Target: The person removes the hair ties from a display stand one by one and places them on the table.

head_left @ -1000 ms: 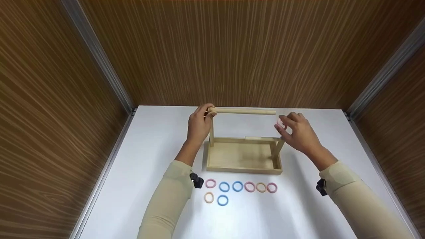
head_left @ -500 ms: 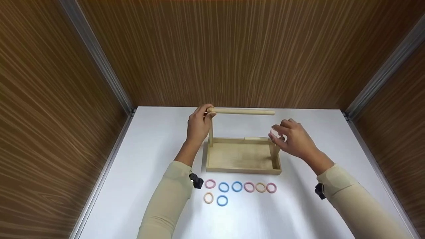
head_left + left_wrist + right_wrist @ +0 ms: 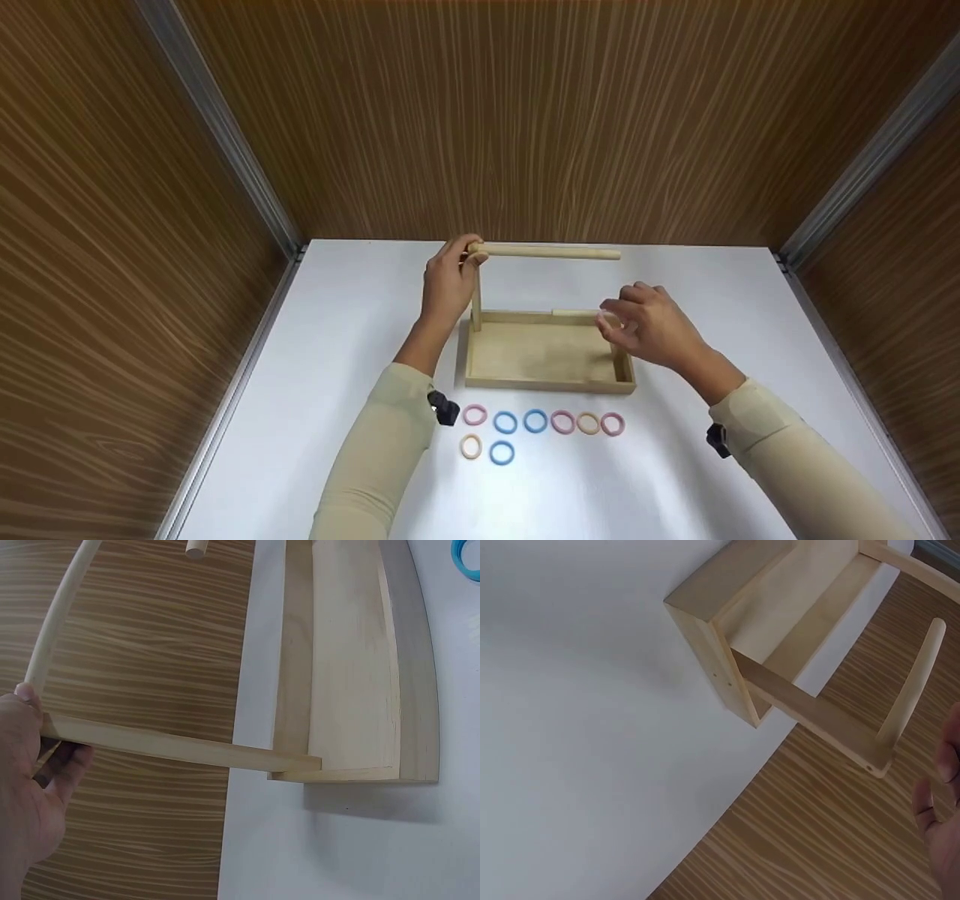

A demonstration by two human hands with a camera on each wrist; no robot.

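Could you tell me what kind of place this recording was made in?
Probably a small staged recording booth, not a home: a bare white table boxed in by wood-grain wall panels with metal corner strips, holding only a wooden rack and coloured rings.

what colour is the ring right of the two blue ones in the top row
Pink ring, clearest in the head view.

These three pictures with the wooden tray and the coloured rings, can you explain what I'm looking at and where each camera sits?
A person works with bare hands at a white table. One camera sits on the head, one on each wrist.

The left hand grips the end of the round wooden rod atop a light wooden tray with upright posts.

The right hand hovers by the tray's right post; whether it holds anything is unclear.

Eight small pink, blue and tan rings lie in front.
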